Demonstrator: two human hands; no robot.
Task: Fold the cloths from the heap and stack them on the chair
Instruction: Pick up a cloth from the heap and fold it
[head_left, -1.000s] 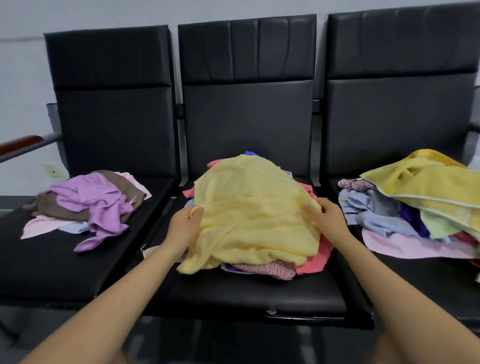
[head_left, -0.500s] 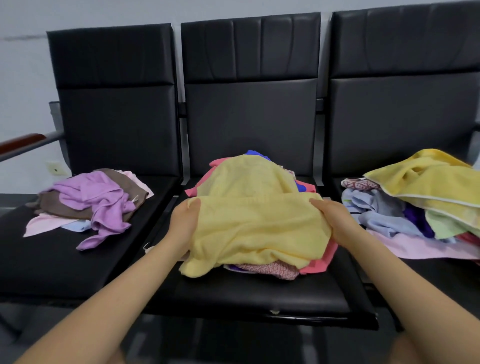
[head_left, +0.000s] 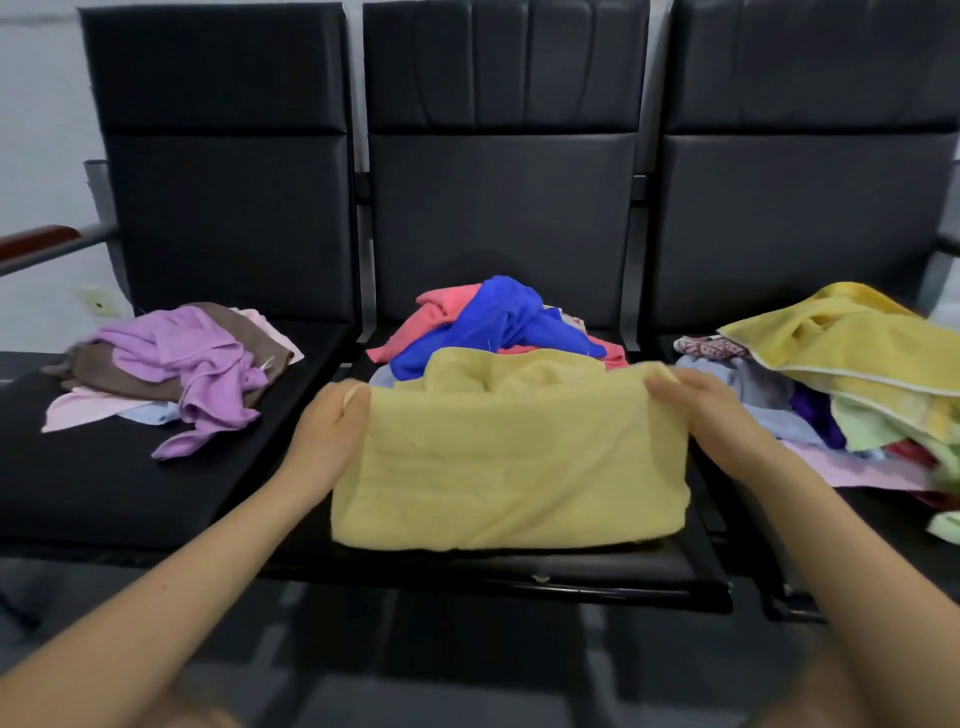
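Head view: since a second ago I have drawn the pale yellow cloth (head_left: 509, 457) toward me off the heap (head_left: 498, 325), uncovering blue and pink cloths. My left hand (head_left: 332, 431) and right hand (head_left: 711, 415) pinch its upper corners above the middle chair (head_left: 519, 571) seat. Black chairs stand against a pale wall; other cloth piles lie on both neighbours.

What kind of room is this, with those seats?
Probably a waiting area or office lobby: three joined black padded chairs in a row, a wood-topped armrest, and a plain pale wall behind.
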